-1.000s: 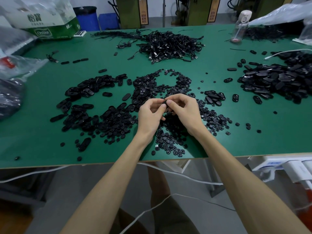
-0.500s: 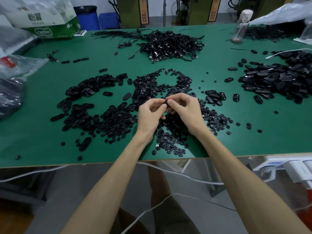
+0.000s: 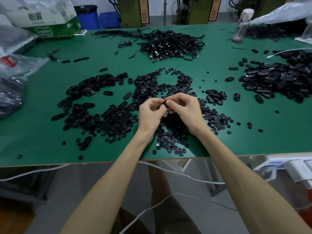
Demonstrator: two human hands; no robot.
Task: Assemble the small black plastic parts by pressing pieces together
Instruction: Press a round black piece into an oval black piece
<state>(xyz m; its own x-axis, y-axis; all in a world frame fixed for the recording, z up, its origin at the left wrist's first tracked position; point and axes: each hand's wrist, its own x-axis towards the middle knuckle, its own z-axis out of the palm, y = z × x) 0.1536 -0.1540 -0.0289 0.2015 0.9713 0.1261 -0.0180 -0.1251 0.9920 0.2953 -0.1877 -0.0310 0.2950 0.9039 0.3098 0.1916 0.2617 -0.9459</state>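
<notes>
My left hand [image 3: 150, 114] and my right hand [image 3: 185, 110] meet above the middle of the green table [image 3: 42, 146]. Between their fingertips they pinch a small black plastic part [image 3: 164, 103], mostly hidden by fingers and thumbs. Under and around the hands lies a spread of small round black pieces [image 3: 170, 142]. To the left is a heap of oval black shells [image 3: 87, 105]. At the right sits another pile of oval black parts [image 3: 276, 80].
A tangle of black cables [image 3: 170, 44] lies at the back centre. Plastic bags [image 3: 15, 73] and a green-and-white box [image 3: 50, 22] stand at the left. A clear bottle [image 3: 240, 26] stands at the back right. White cables hang below the table's front edge [image 3: 101, 162].
Both hands stay together over the same spot, holding the part; only the fingers have shifted slightly.
</notes>
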